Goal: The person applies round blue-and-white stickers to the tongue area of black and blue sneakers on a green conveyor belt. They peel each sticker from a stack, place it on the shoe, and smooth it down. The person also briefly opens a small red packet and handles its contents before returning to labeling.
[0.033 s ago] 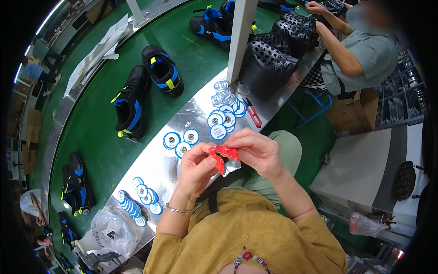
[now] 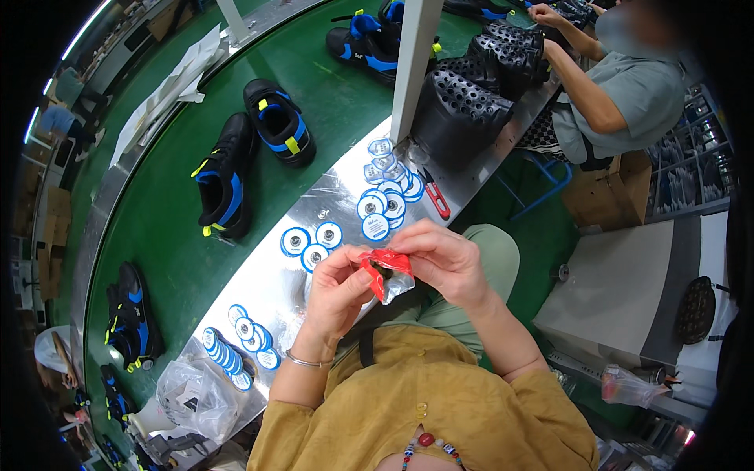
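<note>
A small red foil packet [image 2: 390,265] with a silvery inside is held up between my two hands, over the near edge of the metal bench. It gapes open, and something dark shows inside that I cannot make out. My left hand [image 2: 342,284] pinches its left side between thumb and fingers. On the right side, the fingers of my right hand [image 2: 444,259] are closed on its upper edge. Just beyond my hands lie round white tags with blue rims [image 2: 375,227], several overlapping. Three more round tags [image 2: 315,257] rest beside my left hand.
Red-handled thread snips [image 2: 437,196] lie right of the tags. Black shoe forms [image 2: 459,118] stand behind a white post [image 2: 416,71]. Black-and-blue shoes [image 2: 228,177] sit on the green belt [image 2: 188,259]. More tags [image 2: 224,353] and a clear plastic bag [image 2: 196,396] are at left. A co-worker [image 2: 620,102] sits at right.
The mouth of the red packet gapes slightly wider, showing more of its dark inside. Both hands stay in nearly the same place.
</note>
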Demonstrator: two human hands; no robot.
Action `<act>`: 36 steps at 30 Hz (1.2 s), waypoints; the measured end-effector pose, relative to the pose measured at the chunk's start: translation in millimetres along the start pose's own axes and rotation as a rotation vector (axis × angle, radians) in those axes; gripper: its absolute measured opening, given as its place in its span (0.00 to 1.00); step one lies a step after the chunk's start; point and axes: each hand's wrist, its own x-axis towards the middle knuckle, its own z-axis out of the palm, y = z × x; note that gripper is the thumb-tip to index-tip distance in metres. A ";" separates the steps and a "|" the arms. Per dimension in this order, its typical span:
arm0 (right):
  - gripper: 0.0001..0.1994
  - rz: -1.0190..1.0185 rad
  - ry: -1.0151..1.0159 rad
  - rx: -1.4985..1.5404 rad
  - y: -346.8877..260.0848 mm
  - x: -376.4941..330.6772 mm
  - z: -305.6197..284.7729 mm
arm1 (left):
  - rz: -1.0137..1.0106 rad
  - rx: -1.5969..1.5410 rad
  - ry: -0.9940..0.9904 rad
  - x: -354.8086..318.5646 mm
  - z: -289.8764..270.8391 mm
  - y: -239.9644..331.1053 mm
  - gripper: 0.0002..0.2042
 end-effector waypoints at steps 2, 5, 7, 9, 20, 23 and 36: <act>0.12 -0.012 0.040 -0.003 -4.6 1.4 0.4 | 0.065 0.120 0.050 1.1 0.9 0.3 0.14; 0.11 -0.019 0.095 0.005 -5.9 3.6 -5.4 | 0.264 0.426 0.149 5.4 4.9 5.2 0.22; 0.11 -0.010 0.120 0.009 -6.5 2.5 -8.2 | 0.422 0.623 0.159 -0.1 -2.0 8.1 0.27; 0.11 0.012 0.123 0.015 -7.5 -0.5 -7.8 | 0.487 0.806 0.066 -6.1 -0.7 11.9 0.33; 0.09 0.064 -0.079 -0.033 -16.3 -1.5 -22.7 | 0.502 0.890 -0.026 -4.6 18.2 9.2 0.22; 0.14 0.143 0.007 0.272 -6.9 -5.2 -17.6 | 0.490 0.727 0.007 -1.0 26.5 4.1 0.19; 0.13 0.230 0.317 0.597 24.1 -9.6 -12.7 | 0.151 0.332 0.239 18.9 19.7 -3.2 0.17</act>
